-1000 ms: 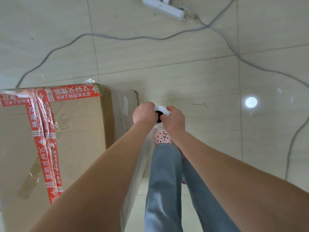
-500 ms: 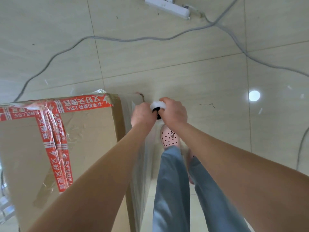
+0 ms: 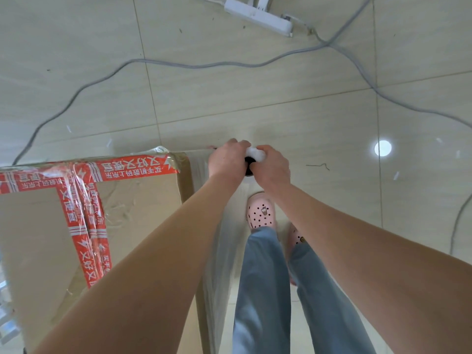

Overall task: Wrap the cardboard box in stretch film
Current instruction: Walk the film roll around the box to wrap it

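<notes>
Both hands grip the stretch film roll from above: the left hand at its 9 o'clock side, the right hand at 3 o'clock. The cardboard box, sealed with red tape, fills the view's 8 o'clock area, film sheeting down its right face. A power strip lies at 1 o'clock.

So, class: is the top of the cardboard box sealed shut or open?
Sealed shut. Red printed tape runs across the cardboard box top and along its far edge, with no flap lifted.
</notes>
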